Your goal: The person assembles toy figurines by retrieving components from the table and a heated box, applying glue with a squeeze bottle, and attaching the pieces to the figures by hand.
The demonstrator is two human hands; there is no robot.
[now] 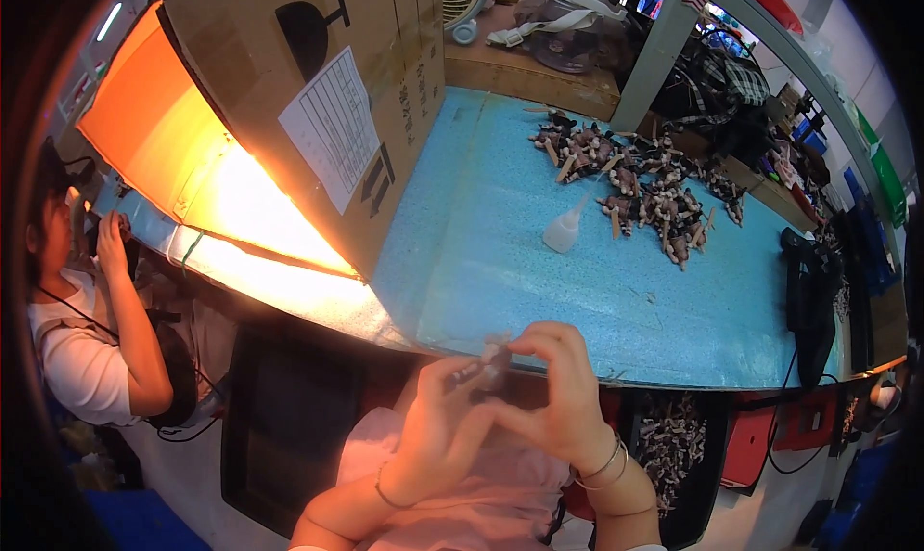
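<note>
A small grey-and-white figure (495, 360), smeared by motion, is held up just before the table's front edge. My left hand (435, 434) is closed with its fingertips on the figure's left side. From the other side my right hand (565, 392) curves its thumb and fingers round and pinches it too. The figure's finer details are blurred and partly covered by fingers. Beyond my hands, a white squeeze bottle with a thin nozzle (562, 231) stands on the blue tabletop (481, 253). Next to it lies a heap of small dark-and-pale figures (664, 200), some with flat wooden sticks.
A large cardboard box (385, 99) stands at left, brightly lit inside. A black tool-like object (807, 291) lies at the right edge. Below are a dark bin (279, 435) and a black tray of small parts (674, 445). A co-worker (106, 358) sits at far left.
</note>
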